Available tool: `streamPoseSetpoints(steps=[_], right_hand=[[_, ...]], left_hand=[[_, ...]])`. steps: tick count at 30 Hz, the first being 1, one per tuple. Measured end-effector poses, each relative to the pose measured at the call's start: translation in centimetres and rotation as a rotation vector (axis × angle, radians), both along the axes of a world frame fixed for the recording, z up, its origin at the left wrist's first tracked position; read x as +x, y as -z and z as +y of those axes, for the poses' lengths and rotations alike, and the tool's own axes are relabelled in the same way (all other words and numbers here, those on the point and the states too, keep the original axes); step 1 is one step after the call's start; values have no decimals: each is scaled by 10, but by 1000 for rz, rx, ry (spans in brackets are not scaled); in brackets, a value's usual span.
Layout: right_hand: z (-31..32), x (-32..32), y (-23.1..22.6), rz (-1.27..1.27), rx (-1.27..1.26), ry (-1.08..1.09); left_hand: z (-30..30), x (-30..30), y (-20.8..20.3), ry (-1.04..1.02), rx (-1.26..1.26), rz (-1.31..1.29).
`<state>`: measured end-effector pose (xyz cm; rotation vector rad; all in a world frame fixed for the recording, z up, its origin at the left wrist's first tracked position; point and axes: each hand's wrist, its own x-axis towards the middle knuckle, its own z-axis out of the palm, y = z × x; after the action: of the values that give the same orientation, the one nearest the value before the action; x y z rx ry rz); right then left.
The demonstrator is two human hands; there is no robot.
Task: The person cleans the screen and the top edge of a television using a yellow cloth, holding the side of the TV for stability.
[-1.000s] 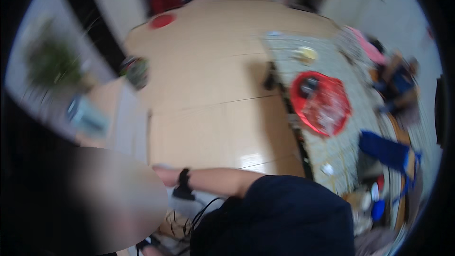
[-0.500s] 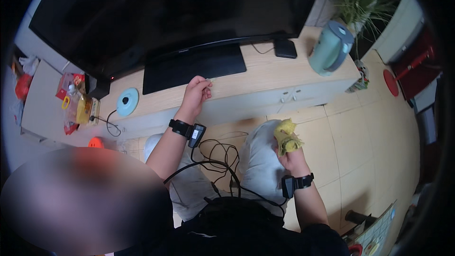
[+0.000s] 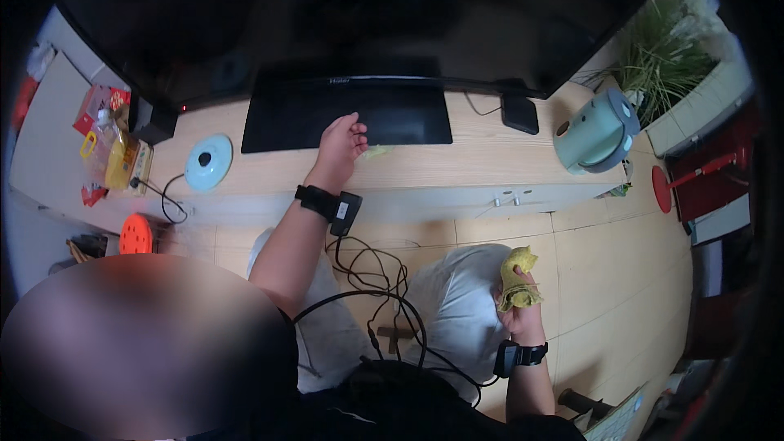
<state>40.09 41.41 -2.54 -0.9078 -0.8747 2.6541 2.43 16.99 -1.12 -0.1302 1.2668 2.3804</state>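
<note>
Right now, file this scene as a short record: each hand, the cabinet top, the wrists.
Left hand: fingers curled, over the cabinet by the black base; grip unclear
Right hand: gripping a crumpled yellow-green cloth
Cabinet, left end: round light-blue lid, black knob
Cabinet, middle: large dark television on its base
Cabinet, right end: small black box, light-teal kettle
Wrists: black band on each
</note>
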Motion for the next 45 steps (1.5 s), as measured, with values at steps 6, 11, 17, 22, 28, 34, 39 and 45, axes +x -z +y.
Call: streamPoseSetpoints(steps=[6,11,17,22,28,34,39,45], right_hand=[[-17,-17,-29,-124,86,-2],[-11,-32,-18,-70,106,-18],[-6,-93,-46,-42,156,-36],[5,-162,-47,78,200,-100],[4,-219,-10,83,253,-229],[-19,-243,19,50,412,-136],[-19,-254,22,-8,883,-117],[-15,-254,6,-40,716,-37]], left_hand=[[17,9,-7,113,-20,70],[23,18,-13,174,-137,168],[6,12,-7,103,-153,134],[2,0,-3,14,38,4],[4,-10,-3,-20,16,28],[13,-24,-11,-92,9,-30],[26,-49,-9,-262,127,-124],[27,-73,4,-283,239,-174]])
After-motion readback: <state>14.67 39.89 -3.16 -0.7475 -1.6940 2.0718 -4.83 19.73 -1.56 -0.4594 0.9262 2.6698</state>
